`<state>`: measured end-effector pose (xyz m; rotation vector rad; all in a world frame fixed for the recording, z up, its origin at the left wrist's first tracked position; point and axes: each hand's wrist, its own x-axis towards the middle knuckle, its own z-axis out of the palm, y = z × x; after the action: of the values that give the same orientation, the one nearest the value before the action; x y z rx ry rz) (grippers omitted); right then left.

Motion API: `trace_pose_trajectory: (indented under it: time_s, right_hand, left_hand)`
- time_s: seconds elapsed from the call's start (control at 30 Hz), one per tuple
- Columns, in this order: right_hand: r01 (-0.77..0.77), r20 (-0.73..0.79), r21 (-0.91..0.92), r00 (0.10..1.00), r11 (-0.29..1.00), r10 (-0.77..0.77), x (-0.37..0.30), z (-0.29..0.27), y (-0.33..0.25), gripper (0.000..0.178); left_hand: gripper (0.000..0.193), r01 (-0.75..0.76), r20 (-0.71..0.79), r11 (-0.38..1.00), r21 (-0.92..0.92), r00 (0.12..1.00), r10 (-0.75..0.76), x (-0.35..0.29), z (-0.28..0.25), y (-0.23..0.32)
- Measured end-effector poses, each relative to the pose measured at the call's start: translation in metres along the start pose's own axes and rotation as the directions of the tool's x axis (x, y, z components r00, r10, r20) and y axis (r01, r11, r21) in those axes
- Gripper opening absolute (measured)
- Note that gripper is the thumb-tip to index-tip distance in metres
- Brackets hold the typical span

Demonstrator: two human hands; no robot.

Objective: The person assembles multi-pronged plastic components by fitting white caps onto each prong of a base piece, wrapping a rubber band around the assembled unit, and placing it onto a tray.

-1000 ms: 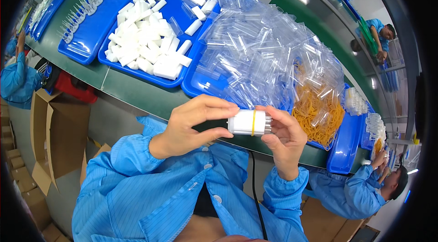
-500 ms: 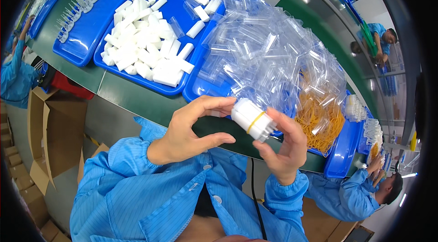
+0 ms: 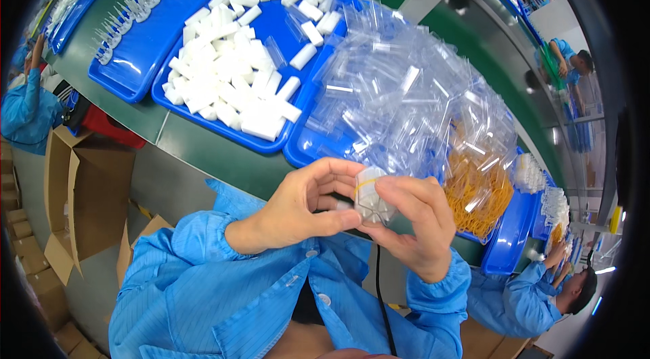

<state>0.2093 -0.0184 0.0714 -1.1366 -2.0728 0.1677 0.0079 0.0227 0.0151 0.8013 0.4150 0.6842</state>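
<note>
Between my hands, just above the table's near edge, is a small bundle of white and clear plastic pieces with a yellow rubber band around it. Its end faces up towards me. My right hand grips it from the right, thumb below and fingers over the top. On the other side my left hand curls around it, fingertips at its upper edge and thumb tip at its lower left. Beyond them, clear plastic sleeves lie heaped on a blue tray. Orange-yellow rubber bands are piled right of my right hand.
White foam-like blocks fill a blue tray left of the sleeves. Farther left, a blue tray carries rows of clear, thin-stemmed parts. Open cardboard boxes stand on the floor at left. A co-worker in blue sits at right.
The bundle has been turned so its end faces me, and it has moved slightly down. My left thumb and fingers have closed in on it. The view has shifted a little.
</note>
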Motion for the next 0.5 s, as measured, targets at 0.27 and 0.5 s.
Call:
trace_pose_trajectory:
  time_s: [0.27,0.5]
  right_hand:
    - [-0.335,-0.392,-0.073,0.876,0.940,0.282,0.091,-0.095,0.153,0.041]
    - [-0.464,-0.292,0.023,0.844,0.886,0.450,0.083,-0.127,0.214,0.038]
  left_hand:
    - [0.056,-0.129,-0.008,0.920,0.370,0.990,0.142,-0.010,0.003,0.033]
    - [0.034,-0.169,-0.025,0.816,0.554,0.975,0.219,-0.015,-0.005,0.054]
